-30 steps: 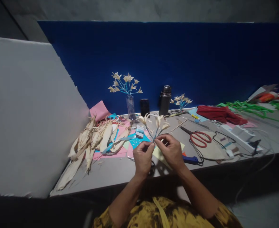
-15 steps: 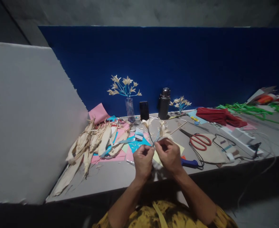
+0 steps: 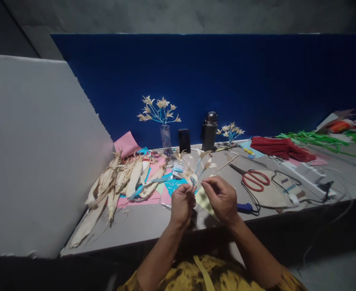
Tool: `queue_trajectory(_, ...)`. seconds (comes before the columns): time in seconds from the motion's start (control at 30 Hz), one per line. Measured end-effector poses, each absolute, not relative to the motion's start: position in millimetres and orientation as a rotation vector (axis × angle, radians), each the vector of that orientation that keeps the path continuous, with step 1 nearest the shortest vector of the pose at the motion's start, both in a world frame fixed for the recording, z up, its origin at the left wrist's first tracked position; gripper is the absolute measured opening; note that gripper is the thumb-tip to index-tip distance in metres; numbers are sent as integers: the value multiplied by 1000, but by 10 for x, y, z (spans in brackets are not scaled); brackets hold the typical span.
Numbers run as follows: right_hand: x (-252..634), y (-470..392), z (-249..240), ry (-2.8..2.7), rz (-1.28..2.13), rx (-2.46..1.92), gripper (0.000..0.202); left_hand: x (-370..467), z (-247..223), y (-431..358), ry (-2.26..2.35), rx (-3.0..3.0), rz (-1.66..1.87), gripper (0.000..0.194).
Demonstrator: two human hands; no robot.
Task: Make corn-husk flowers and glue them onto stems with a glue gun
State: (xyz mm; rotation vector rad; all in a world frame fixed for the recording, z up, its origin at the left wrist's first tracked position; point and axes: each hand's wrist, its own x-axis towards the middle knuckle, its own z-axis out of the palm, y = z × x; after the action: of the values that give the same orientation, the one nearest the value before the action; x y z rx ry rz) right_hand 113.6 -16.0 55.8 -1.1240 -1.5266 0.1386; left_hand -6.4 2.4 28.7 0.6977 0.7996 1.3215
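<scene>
My left hand [image 3: 182, 205] is closed in a pinch around the stems of a small bunch of corn husk flowers [image 3: 191, 178]. The pale petals fan out above the fingers, on thin blue-grey stems. Just to the right, my right hand [image 3: 222, 198] has its thumb and forefinger pressed together beside the bunch, a small gap away from the left fingers. Whatever lies between those right fingertips is too small to make out. Under the hands are a yellow paper sheet [image 3: 206, 203] and a blue paper [image 3: 175, 186] with white scraps on it.
Dried corn husks [image 3: 114, 184] lie over pink paper on the left. Along the back stand a glass vase [image 3: 166, 139] of finished flowers, a phone [image 3: 184, 141] and a dark flask [image 3: 209, 131]. Red-handled scissors [image 3: 255, 180], a power strip [image 3: 309, 178] and a red cloth [image 3: 282, 148] are on the right.
My right hand has come away from the left, slightly to the right. The flower bunch has turned in my left hand, its blooms now spread differently.
</scene>
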Motion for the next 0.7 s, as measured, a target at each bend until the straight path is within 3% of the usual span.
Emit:
queue_trajectory(0.1, 1159, -175, 489, -1534, 204, -1170, 11, -57, 240, 12, 766, 683, 1302, 44)
queue_trajectory(0.3, 1124, -149, 416, -1622, -107, -1112, 12, -29, 149, 1, 800, 751, 1348, 42)
queue_trajectory(0.7, 1067, -74, 387, -1649, -241, -1154, 20, 6, 89, 22, 995, 932, 1432, 36)
